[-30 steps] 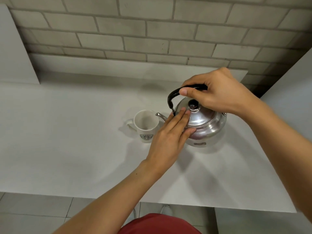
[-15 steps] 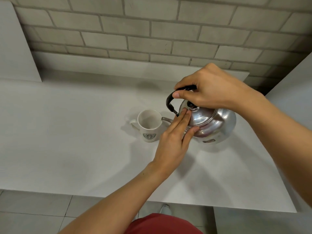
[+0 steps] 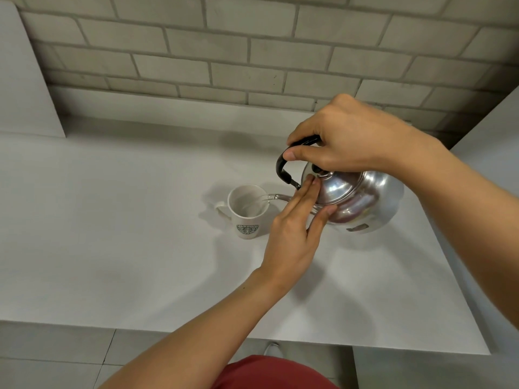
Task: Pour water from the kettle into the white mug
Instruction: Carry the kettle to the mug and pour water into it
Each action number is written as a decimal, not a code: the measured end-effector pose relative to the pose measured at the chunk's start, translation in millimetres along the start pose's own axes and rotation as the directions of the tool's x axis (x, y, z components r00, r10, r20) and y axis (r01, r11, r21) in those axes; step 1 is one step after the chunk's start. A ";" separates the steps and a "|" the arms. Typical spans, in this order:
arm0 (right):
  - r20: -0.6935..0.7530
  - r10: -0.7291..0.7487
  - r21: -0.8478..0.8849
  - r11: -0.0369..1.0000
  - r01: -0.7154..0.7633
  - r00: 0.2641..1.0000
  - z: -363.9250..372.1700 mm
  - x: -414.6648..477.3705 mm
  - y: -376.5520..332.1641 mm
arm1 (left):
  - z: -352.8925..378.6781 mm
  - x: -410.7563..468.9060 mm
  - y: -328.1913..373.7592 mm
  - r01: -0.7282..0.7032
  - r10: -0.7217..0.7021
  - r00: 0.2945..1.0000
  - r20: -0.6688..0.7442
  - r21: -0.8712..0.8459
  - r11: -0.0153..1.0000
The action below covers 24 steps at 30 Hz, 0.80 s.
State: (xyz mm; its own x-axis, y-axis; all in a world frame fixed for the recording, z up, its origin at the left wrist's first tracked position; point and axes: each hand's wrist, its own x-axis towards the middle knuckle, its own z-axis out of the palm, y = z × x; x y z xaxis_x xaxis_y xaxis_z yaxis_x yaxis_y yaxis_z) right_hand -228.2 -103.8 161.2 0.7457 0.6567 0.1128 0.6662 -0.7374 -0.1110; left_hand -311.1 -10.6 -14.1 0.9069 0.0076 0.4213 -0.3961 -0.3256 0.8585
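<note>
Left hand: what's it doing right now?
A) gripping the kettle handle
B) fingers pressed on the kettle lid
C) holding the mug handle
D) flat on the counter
B: the left hand has its fingers laid on the lid of the tilted kettle; the right hand holds the handle.

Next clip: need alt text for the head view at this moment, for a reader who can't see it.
A right hand tilts a steel kettle by its black handle, spout over a white mug on a pale counter. The left hand presses fingers on the lid.
</note>
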 end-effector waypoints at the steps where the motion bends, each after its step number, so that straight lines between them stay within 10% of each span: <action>1: 0.009 -0.003 -0.008 1.000 0.003 1.000 -1.0 1.0 -0.3 | 0.2 0.5 0.4 0.001 -0.001 1.000 -0.009 -0.011 1.000; 24: 0.136 -0.025 -0.116 0.992 0.041 0.990 -12.6 14.9 -20.8 | 0.8 -1.0 2.7 -0.006 -0.011 0.995 -0.097 -0.169 0.986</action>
State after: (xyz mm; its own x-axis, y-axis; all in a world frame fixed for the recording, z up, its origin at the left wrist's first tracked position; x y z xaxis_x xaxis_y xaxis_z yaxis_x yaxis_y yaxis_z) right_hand -231.0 -80.7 177.6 0.7230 0.6905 -0.0194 0.6908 -0.7230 0.0092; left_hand -312.9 -12.3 -12.4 0.8929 0.1027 0.4385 -0.4199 -0.1617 0.8930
